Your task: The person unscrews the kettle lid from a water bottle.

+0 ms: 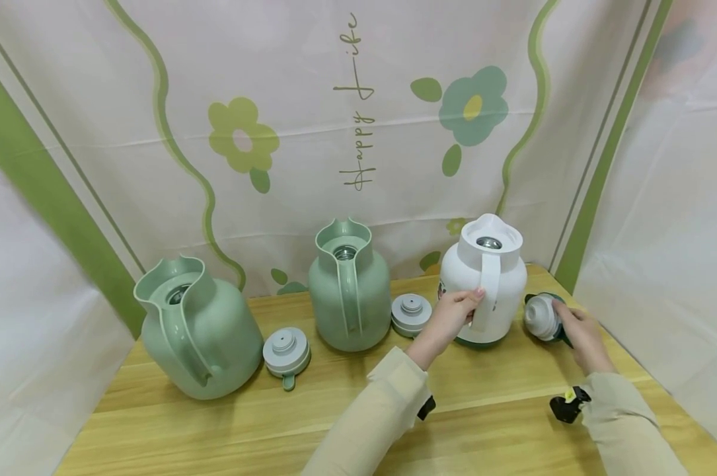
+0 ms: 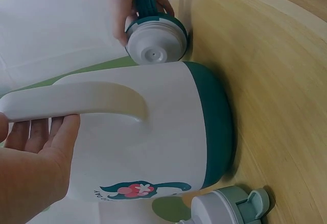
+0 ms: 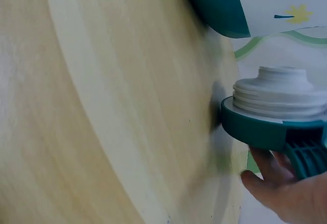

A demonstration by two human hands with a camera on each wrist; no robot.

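Note:
The white vacuum jug (image 1: 509,281) with a dark green base stands upright on the table, its mouth uncovered. My left hand (image 1: 450,322) grips the jug's handle (image 2: 87,99), fingers curled round it in the left wrist view. Right of the jug, my right hand (image 1: 583,336) holds a jug lid (image 1: 541,317), dark green with a pale threaded stopper. The lid is tipped on its side, stopper facing toward the jug's side of the table. In the right wrist view the lid (image 3: 278,96) shows its threads and green lever, with fingers behind its green cap.
Two pale green jugs, one in the middle (image 1: 370,291) and one at left (image 1: 230,330), stand uncovered. Pale grey lids lie stopper-up beside them, one at left (image 1: 287,350), another (image 1: 412,314) near the white jug. A printed cloth (image 1: 310,86) hangs behind the wooden table (image 1: 227,436).

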